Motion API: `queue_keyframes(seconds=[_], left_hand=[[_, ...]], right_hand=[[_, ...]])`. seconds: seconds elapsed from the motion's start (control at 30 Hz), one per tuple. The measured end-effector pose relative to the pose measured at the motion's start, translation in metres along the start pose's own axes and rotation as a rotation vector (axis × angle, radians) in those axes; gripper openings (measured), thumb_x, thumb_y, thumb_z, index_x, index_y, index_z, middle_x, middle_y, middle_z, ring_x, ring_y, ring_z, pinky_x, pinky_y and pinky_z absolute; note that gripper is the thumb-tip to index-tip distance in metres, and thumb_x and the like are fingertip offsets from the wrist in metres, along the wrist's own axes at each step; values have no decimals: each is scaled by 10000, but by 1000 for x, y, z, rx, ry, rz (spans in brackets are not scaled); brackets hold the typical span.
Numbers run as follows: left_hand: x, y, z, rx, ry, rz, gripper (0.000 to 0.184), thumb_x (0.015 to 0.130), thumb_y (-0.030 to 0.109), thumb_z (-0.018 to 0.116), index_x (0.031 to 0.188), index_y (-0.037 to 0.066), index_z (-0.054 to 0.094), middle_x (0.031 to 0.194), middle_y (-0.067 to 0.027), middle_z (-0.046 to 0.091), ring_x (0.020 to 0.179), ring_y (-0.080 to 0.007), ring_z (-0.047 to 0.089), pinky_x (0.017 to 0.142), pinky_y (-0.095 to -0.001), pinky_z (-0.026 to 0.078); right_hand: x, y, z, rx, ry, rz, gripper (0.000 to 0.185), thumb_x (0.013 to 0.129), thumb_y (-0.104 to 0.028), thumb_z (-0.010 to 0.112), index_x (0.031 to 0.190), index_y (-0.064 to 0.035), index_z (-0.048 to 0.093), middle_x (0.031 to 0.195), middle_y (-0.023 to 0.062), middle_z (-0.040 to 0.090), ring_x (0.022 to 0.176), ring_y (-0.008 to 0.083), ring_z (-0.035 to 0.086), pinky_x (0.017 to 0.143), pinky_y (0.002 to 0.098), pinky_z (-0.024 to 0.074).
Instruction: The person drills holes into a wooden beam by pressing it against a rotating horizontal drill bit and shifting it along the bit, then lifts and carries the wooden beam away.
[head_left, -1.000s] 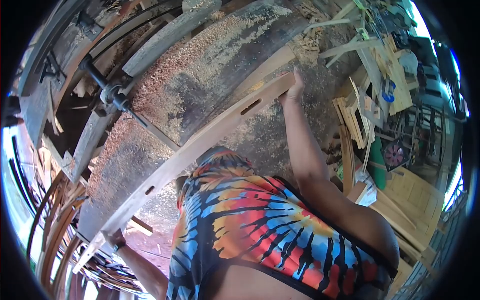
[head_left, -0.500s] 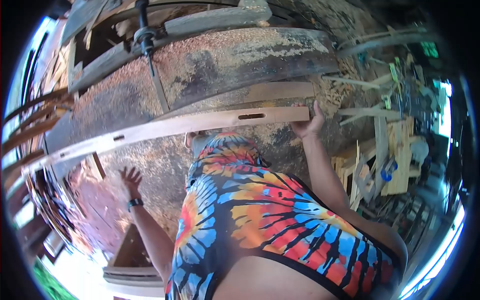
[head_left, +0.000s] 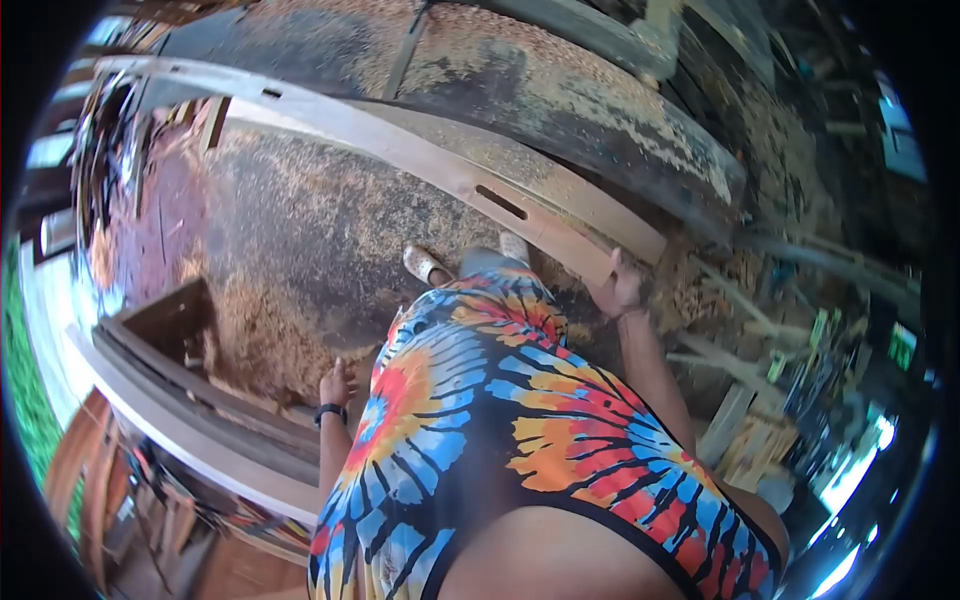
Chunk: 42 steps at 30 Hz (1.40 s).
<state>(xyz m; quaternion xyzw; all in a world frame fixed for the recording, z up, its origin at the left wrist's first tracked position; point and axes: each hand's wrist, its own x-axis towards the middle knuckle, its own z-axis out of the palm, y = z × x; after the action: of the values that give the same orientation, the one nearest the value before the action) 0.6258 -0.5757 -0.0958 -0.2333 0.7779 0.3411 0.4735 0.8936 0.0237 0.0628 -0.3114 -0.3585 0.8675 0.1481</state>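
Note:
A long pale timber with slots cut in it (head_left: 420, 155) stretches from the upper left to the right of the head view. My right hand (head_left: 622, 288) is closed around its near right end, the thumb lying over the top. Close to that hand is the largest slot (head_left: 500, 202). Down by my left side hangs my left hand (head_left: 338, 384), a dark band at its wrist. Its fingers are slightly apart and hold nothing; sawdust-covered ground lies beyond them.
Behind the timber runs a dark, shavings-covered beam (head_left: 560, 110). A long wooden bench edge (head_left: 200, 440) is at lower left, beside a wooden box frame (head_left: 160, 310). Scrap wood (head_left: 750, 430) is piled at right. My shoes (head_left: 425, 265) stand on the sawdust.
The view has turned, so the timber now slants down to the right. My left hand has come from outstretched and spread to beside my body. My right hand still holds the timber's end.

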Motion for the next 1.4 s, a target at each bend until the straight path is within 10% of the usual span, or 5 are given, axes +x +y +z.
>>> queue_keyframes(seconds=[0.57,0.7,0.97,1.03,1.4], left_hand=[[-243,-40,285,-73,187,141,588,1075,503,610,1371,2,691,1154,-164,775,977,-240,752,828,-388,596],[-196,-231,345,-301,324,155,555,1075,478,577,1237,-26,743,1151,-209,783,1114,-364,734,945,-446,560],[-258,-314,390,405,327,215,547,1084,476,558,1112,-31,763,1133,-198,790,1093,-368,737,945,-453,551],[-292,-224,386,-176,397,-220,494,1066,468,624,1071,-12,739,949,-146,775,848,-253,731,781,-413,568],[-316,-48,383,-428,448,-47,593,1075,508,586,1270,-37,721,1151,-186,789,1076,-287,751,926,-380,570]], right_hand=[[53,-67,-10,-307,-567,545,804,867,-167,769,1600,-12,475,1375,74,647,1220,168,614,1037,310,485],[61,-66,-11,-354,-597,545,861,825,-184,772,1609,3,469,1367,63,652,1176,153,613,1024,316,482],[71,-60,-23,-295,-581,634,831,827,-109,808,1589,-18,488,1348,89,663,1211,189,644,1043,336,512],[80,-48,-37,-302,-582,664,834,822,-104,808,1589,-21,491,1347,87,663,1212,190,645,1045,338,513],[137,9,-106,-279,-490,749,727,800,-49,767,1504,-37,589,1121,25,707,965,128,652,853,289,514]])
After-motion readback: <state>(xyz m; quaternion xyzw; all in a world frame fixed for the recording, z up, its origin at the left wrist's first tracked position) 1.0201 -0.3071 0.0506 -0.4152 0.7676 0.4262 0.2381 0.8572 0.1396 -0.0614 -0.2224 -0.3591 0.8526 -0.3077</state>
